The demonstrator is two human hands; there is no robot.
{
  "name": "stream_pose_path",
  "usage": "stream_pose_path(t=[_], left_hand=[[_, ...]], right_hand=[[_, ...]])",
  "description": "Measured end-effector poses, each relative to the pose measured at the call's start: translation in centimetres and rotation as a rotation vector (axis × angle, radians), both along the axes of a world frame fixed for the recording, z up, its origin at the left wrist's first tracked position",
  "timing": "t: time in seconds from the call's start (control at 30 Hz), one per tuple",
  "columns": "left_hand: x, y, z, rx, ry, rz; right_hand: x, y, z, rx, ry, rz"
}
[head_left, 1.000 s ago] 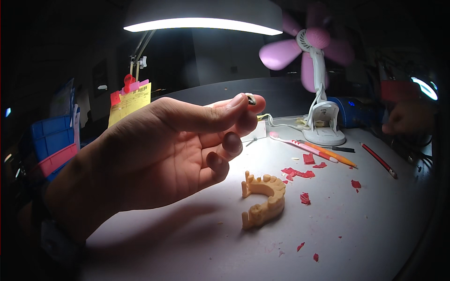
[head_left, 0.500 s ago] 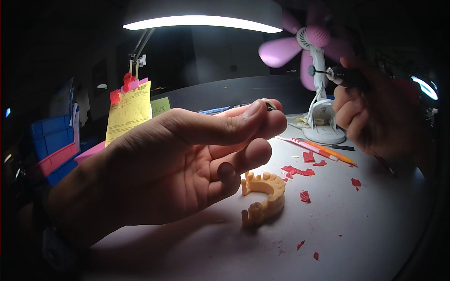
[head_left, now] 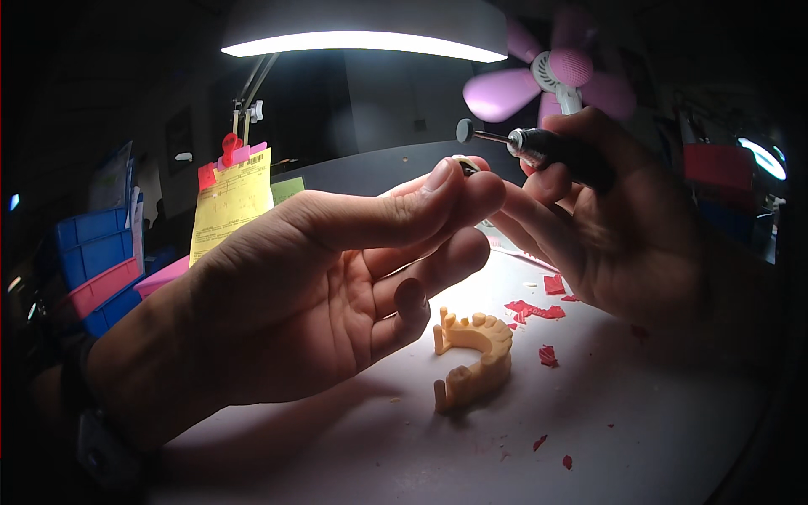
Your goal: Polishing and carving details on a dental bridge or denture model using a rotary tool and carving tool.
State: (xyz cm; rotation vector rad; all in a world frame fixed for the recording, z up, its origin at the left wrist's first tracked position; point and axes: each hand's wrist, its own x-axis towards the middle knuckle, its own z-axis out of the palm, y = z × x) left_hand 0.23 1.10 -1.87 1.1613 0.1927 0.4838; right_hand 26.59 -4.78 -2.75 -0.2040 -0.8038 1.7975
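Note:
Between thumb and fingertips, my left hand [head_left: 345,269] pinches a small dental crown [head_left: 466,167], pale with a dark inside; most of it is covered by the fingers. My right hand [head_left: 619,227] grips a black rotary handpiece [head_left: 560,156] with a silver collar. A thin shank reaches from it to a grey grinding disc [head_left: 465,130], which sits just above the crown, apart from it. Fingers of my right hand come up against my left fingertips. Below, a tan dental model [head_left: 481,362], a curved row of teeth, lies on the white table [head_left: 539,454].
Red scraps [head_left: 534,310] are scattered right of the model. A lit lamp [head_left: 362,40] hangs overhead, and a pink fan [head_left: 551,71] stands behind my right hand. At the left are a clipped yellow paper slip [head_left: 229,206] and blue bins [head_left: 93,244].
My right hand has moved left with the handpiece, bringing the disc close to the crown. My left hand has shifted slightly left and still pinches the crown.

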Motion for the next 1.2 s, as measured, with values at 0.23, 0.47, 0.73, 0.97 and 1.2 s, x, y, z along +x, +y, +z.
stream_pose_path(t=[0.23,0.47,0.73,0.97,1.2], left_hand=[[0.3,-0.5,0.1,0.005,0.008,0.023],[0.0,0.3,0.0,0.019,0.013,-0.061],[0.2,-0.1,-0.2,0.017,-0.024,0.000],[0.6,-1.6,0.4,0.042,0.058,0.119],[0.9,-1.9,0.5,0.071,0.088,0.168]], right_hand=[[0.4,0.9,0.3,-0.164,0.064,0.115],[-0.4,-0.6,-0.1,-0.080,0.031,0.040],[-0.8,-0.6,0.3,-0.133,0.082,0.055],[-0.8,-0.8,0.2,-0.086,0.034,0.057],[-0.8,-0.8,0.2,-0.105,0.027,0.030]])
